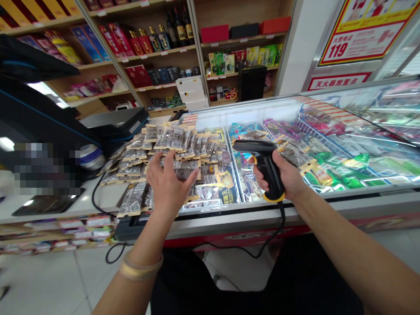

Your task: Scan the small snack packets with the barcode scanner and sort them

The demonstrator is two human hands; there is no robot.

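Note:
My right hand (288,177) is wrapped round the grip of a black and yellow barcode scanner (267,164), whose head points left over the chest freezer. A black cable runs down from its handle. On the left, my left hand (170,179) has its fingers spread and curved over a pile of small clear packets (173,136) with tan header strips. Whether its fingertips touch the packets I cannot tell. More such packets (134,192) lie in rows beside the wrist. Another few packets (292,153) rest beyond the scanner, on the freezer goods.
The chest freezer (361,205) holds bagged ice treats in wire baskets (236,175). At left stand a dark screen (36,105) and a round tin (92,156). Shelves (164,52) with bottles and boxes line the back. The scanner cable (229,247) loops below the freezer edge.

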